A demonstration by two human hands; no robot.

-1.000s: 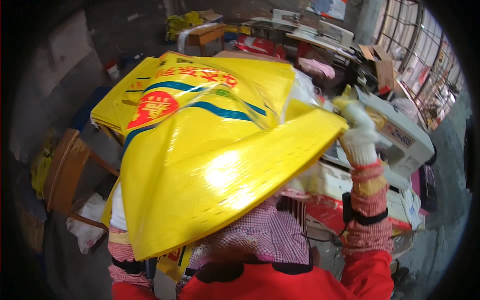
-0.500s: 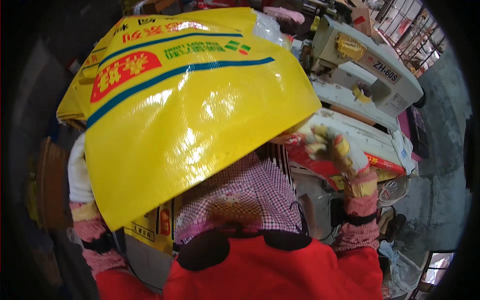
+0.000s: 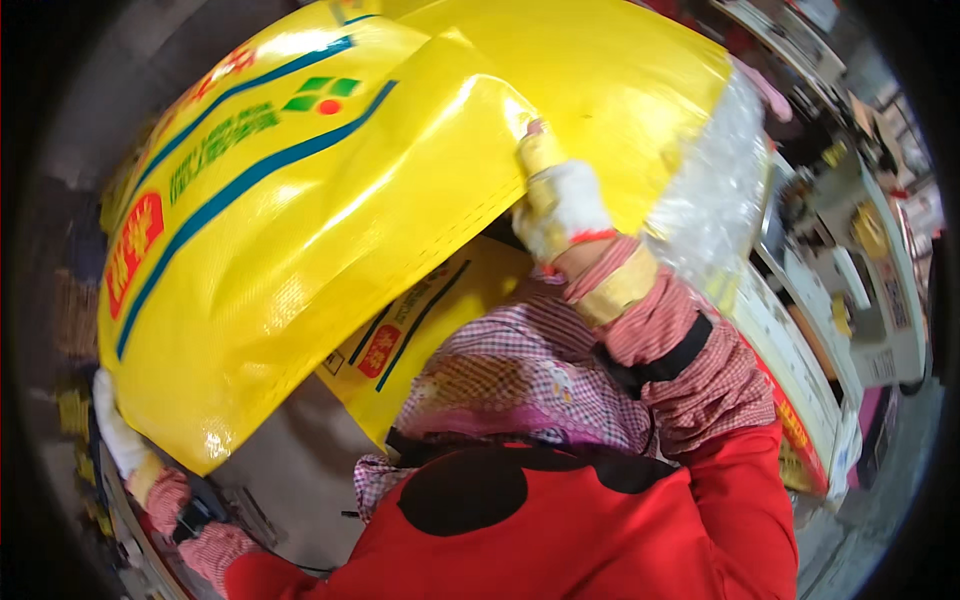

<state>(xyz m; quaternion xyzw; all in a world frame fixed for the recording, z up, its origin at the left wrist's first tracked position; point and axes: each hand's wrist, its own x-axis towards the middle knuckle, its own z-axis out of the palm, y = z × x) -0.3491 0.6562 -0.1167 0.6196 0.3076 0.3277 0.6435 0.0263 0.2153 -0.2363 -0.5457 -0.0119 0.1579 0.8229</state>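
Note:
A large glossy yellow woven plastic bag point(image 3: 300, 290), with blue bands and a red panel, spreads across the view in front of me. My right hand point(image 3: 562, 205), in a white and yellow glove, pinches its near edge, thumb on top and the other fingers hidden beneath. My left hand point(image 3: 118, 432), in a white glove, is at the bag's left edge; its fingers are hidden behind the bag. Another yellow printed bag point(image 3: 405, 320) shows under the raised edge, by my checked apron point(image 3: 520, 355).
More yellow sheeting point(image 3: 620, 90) lies beyond, with crumpled clear plastic point(image 3: 715, 165) at its right. A pale sewing machine point(image 3: 865, 270) stands at the far right, beside a white work surface point(image 3: 790, 345). Grey floor point(image 3: 300, 460) shows at the lower left.
My right hand has moved left from beside the work surface onto the bag's edge. My left hand is lower and farther left. The view has swung, shifting the sewing machine rightward.

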